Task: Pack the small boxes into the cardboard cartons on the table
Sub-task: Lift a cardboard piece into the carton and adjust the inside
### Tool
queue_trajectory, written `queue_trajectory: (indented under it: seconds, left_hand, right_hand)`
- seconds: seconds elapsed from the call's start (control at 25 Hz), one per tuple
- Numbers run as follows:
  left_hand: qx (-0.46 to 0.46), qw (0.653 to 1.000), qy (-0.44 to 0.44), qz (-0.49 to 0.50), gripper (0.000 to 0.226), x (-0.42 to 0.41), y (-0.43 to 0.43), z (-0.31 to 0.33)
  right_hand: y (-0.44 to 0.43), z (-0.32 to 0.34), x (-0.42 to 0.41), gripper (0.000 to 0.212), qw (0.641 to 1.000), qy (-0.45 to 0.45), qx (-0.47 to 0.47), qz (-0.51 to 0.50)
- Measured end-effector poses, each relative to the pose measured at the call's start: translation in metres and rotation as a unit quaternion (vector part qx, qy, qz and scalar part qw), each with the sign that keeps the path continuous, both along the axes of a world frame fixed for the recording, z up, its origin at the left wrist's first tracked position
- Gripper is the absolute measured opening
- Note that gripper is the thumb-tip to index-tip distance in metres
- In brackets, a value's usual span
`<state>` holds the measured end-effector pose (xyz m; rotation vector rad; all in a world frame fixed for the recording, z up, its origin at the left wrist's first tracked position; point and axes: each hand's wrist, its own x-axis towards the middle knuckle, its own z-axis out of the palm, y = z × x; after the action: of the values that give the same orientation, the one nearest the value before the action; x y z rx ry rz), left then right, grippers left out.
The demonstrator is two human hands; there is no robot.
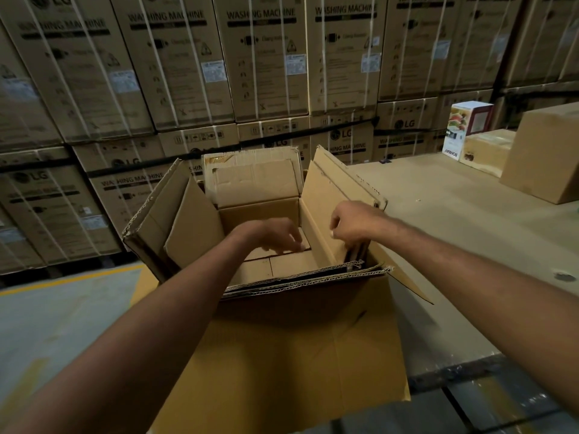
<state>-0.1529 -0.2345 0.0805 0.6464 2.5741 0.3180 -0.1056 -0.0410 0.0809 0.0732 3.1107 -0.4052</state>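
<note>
To fill the carton [282, 339] tight, I should press the boxes [275, 266] on its floor flat and flush to the far wall, and hold the dark pieces [357, 255] upright against the right wall. My left hand [275, 236] reaches down inside, fingers loosely spread over the boxes, holding nothing. My right hand [352, 225] curls its fingers onto the pieces' tops. More boxes sit far right on the counter [438, 214].

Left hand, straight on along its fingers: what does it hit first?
Likely the tan layer on the floor of the carton. The left hand points forward and down into it. Blur hides whether they touch.
</note>
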Motion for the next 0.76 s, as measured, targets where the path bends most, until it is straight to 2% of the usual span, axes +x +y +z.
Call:
queue_trajectory:
  seconds: [0.16, 0.44, 0.6, 0.76]
  left_hand:
    - [0.132, 0.978, 0.159, 0.037, 0.031, 0.02, 0.023, 0.022]
    - [0.3, 0.892, 0.33, 0.08, 0.036, 0.085, 0.085, 0.025]
    - [0.376, 0.848, 0.369, 0.062, 0.038, 0.122, 0.128, 0.018]
    - [0.393, 0.838, 0.376, 0.049, 0.04, 0.146, 0.198, 0.003]
  right_hand:
    - [0.008, 0.013, 0.026, 0.009, 0.979, 0.189, -0.069, -0.033]
    - [0.046, 0.011, 0.078, 0.014, 0.919, 0.372, -0.1, -0.08]
    - [0.094, 0.005, 0.105, 0.016, 0.901, 0.404, -0.099, -0.125]
    - [0.168, -0.014, 0.135, 0.021, 0.905, 0.385, -0.097, -0.154]
